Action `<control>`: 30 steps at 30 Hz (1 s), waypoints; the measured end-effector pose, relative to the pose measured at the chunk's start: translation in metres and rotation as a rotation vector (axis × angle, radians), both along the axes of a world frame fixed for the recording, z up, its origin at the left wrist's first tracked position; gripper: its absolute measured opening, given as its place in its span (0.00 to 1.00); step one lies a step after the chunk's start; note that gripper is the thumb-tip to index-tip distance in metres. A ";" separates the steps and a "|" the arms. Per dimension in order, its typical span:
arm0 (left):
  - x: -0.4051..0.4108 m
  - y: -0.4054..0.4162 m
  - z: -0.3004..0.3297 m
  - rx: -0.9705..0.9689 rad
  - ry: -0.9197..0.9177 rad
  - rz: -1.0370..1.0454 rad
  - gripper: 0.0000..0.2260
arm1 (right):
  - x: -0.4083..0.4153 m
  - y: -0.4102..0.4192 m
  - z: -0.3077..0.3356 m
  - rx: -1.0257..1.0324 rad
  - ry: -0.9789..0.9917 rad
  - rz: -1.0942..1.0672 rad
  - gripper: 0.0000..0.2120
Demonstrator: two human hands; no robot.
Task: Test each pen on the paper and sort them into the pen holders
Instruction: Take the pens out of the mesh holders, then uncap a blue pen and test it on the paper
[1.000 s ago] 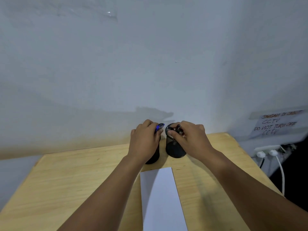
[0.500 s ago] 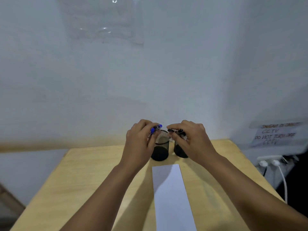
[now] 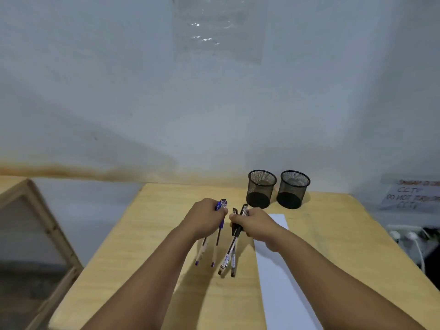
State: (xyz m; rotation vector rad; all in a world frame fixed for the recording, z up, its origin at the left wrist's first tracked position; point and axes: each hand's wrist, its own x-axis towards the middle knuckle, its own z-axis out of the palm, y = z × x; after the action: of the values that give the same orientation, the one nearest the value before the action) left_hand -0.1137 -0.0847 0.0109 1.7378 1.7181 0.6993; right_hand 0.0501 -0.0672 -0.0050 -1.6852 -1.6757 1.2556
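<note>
My left hand (image 3: 205, 217) grips two blue-capped pens (image 3: 216, 246), their tips pointing down towards the wooden table (image 3: 147, 248). Right beside it, my right hand (image 3: 256, 226) grips two black-capped pens (image 3: 229, 254), also tips down. Both bundles hang just left of the white paper strip (image 3: 283, 277). Two black mesh pen holders stand at the back of the table, the left holder (image 3: 260, 189) and the right holder (image 3: 293, 189); both look empty.
A white wall rises right behind the table. A wooden frame (image 3: 40, 225) stands left of the table. At the far right are a handwritten notice (image 3: 414, 195) and white plugs with cables (image 3: 409, 236). The table's left edge is close to my left forearm.
Both hands have lifted the pens out of the holders and drawn them back towards me and to the left. The holders now stand uncovered, and the camera has tilted.
</note>
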 end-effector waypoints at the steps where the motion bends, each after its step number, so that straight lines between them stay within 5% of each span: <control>1: -0.001 -0.001 -0.005 -0.035 -0.008 0.007 0.16 | -0.005 -0.003 -0.004 -0.035 -0.014 -0.022 0.16; 7: -0.002 -0.005 -0.028 -0.106 -0.023 0.058 0.16 | -0.011 -0.014 -0.015 -0.074 -0.050 -0.060 0.22; 11: -0.007 -0.003 -0.032 -0.085 -0.041 0.079 0.25 | -0.003 -0.013 -0.016 -0.069 0.024 -0.039 0.23; 16: -0.018 0.002 -0.039 -0.069 -0.098 0.099 0.19 | 0.013 0.002 -0.018 0.000 0.048 0.020 0.14; 23: -0.035 0.001 -0.060 -0.033 -0.062 0.089 0.12 | 0.021 0.015 -0.017 0.242 -0.182 0.239 0.06; 30: -0.063 -0.009 -0.060 -0.004 0.020 0.104 0.12 | -0.028 -0.016 -0.023 0.450 -0.263 0.730 0.09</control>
State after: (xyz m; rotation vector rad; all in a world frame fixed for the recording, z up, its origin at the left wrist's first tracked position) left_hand -0.1769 -0.0942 -0.0487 1.6672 1.8329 0.7258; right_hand 0.0222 -0.0834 -0.0280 -1.0213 -2.6362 0.8277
